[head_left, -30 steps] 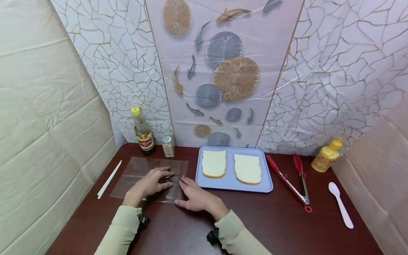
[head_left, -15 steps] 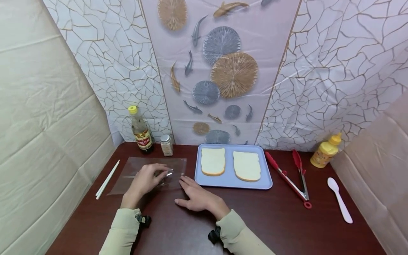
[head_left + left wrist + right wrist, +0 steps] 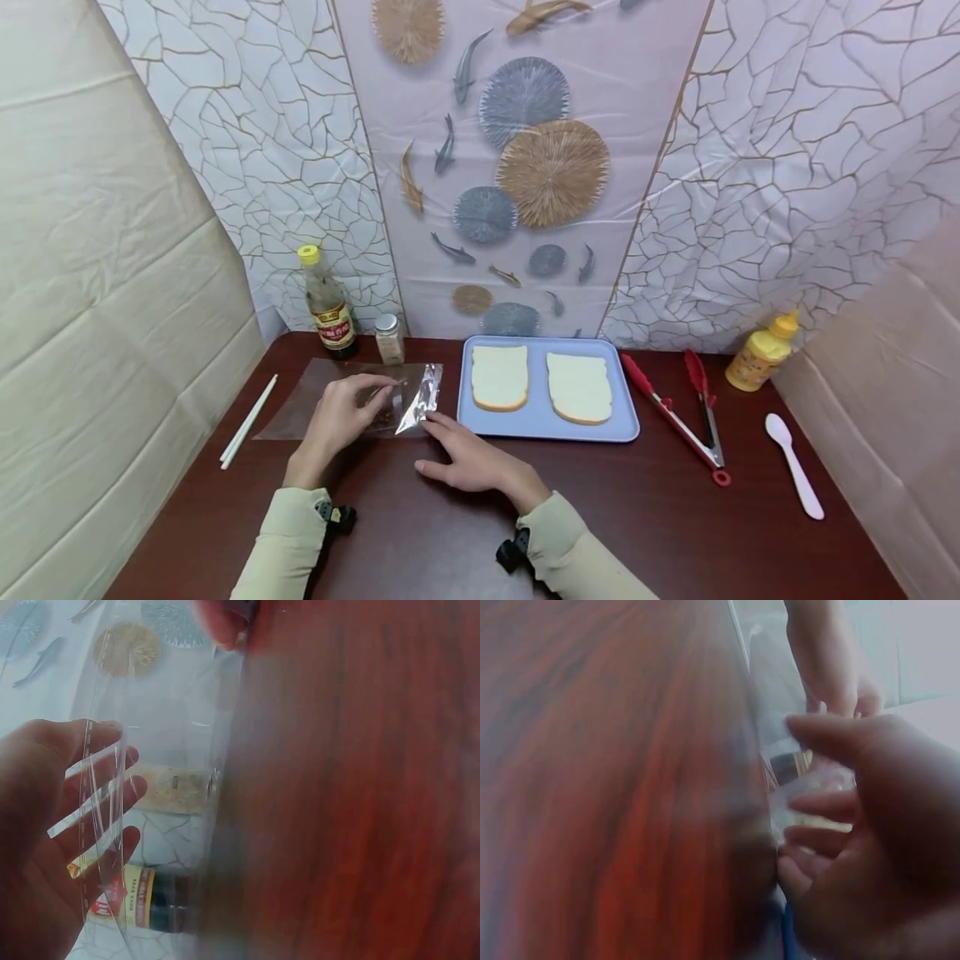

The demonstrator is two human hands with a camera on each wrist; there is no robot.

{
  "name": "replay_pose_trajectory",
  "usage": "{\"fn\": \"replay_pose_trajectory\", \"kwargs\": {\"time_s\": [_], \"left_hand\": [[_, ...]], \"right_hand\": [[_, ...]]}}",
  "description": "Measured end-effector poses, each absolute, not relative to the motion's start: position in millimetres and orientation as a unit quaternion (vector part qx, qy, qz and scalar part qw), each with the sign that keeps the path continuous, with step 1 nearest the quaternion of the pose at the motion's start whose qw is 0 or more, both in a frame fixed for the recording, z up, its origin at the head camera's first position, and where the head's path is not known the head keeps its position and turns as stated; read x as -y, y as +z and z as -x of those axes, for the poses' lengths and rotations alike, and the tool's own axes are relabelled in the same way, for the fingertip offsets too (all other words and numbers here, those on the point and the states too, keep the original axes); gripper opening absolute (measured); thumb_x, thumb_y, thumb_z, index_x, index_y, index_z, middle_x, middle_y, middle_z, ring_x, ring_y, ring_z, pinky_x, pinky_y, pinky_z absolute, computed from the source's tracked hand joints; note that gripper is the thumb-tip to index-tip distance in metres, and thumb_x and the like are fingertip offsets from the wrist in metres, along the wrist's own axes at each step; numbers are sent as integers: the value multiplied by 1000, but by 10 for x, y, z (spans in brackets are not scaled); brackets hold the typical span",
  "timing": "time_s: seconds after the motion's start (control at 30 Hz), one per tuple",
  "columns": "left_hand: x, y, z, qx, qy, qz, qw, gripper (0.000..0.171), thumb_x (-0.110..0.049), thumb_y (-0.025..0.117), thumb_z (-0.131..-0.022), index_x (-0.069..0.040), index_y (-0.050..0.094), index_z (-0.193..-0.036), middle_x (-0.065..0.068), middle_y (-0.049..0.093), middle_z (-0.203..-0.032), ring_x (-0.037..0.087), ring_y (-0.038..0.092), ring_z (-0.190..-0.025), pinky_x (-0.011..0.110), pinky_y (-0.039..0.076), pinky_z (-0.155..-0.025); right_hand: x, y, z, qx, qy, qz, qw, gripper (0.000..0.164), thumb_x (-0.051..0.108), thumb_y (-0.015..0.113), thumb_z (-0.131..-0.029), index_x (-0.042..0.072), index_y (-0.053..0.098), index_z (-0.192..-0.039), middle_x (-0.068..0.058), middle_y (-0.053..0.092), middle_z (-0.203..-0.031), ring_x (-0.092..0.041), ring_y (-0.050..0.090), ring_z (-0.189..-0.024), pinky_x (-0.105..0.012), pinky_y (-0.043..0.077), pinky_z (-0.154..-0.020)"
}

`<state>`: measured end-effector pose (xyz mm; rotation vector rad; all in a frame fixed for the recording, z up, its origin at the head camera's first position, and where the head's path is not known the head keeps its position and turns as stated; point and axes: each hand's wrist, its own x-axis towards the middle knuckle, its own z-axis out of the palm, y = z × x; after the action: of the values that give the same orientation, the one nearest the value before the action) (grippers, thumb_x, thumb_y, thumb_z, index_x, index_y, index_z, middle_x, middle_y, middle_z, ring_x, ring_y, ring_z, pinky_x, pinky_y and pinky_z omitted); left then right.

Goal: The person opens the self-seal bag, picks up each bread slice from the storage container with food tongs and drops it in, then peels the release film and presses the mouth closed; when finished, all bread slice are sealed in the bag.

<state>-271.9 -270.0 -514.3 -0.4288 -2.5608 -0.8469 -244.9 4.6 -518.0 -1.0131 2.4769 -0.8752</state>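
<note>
A clear plastic bag lies flat on the dark wooden table, left of centre. My left hand pinches its upper film between thumb and fingers and holds it slightly raised. In the left wrist view the creased film runs across the fingers of that hand. At the bag's right end, where the film shines brightly, my right hand rests with its fingers extended and fingertips on the edge. The right wrist view shows this hand with the thumb apart from the fingers.
Right of the bag is a blue tray with two bread slices. Behind stand a yellow-capped sauce bottle and a spice jar. White chopsticks lie left; red tongs, a white spoon and a yellow squeeze bottle are right.
My left thumb and fingers have closed from a spread pose onto the film and lifted it. The bag's right end now shows a bright crease. My right hand stays nearly in place.
</note>
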Motion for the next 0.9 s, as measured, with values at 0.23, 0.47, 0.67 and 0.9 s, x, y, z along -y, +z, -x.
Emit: {"fn": "replay_pose_trajectory", "kwargs": {"time_s": [0.23,0.47,0.67,0.9], "left_hand": [[2706,-5191,2702,921,-306,148,191,15,-18,79,-101,-21,85,-114,0,84,-114,23,79,-110,49,63,-93],[2684,-5194,2722,923,-307,152,178,16,-18,78,-101,-16,85,-116,2,84,-115,25,79,-110,51,63,-94],[2656,-5176,2713,925,-305,151,168,17,-16,79,-101,-15,85,-117,5,83,-117,28,79,-112,53,63,-95],[2616,-5191,2706,924,-313,149,159,17,-15,78,-101,-13,84,-117,6,83,-118,28,78,-113,54,63,-96]], "right_hand": [[-493,-5005,2411,-850,-358,377,82,57,37,60,-112,5,54,-158,-16,52,-165,-29,52,-153,-50,44,-125],[-1604,-4977,2423,-866,-407,278,-82,34,10,73,-103,-1,71,-135,-17,78,-124,-30,78,-107,-45,65,-92],[-2680,-5027,2485,-903,-390,83,-162,30,13,79,-100,1,75,-127,-13,80,-104,-12,72,-91,-12,55,-77],[-3347,-5089,2514,-920,-333,-46,-201,55,30,85,-95,-5,68,-134,-27,74,-113,-35,70,-99,-23,49,-78]]}}
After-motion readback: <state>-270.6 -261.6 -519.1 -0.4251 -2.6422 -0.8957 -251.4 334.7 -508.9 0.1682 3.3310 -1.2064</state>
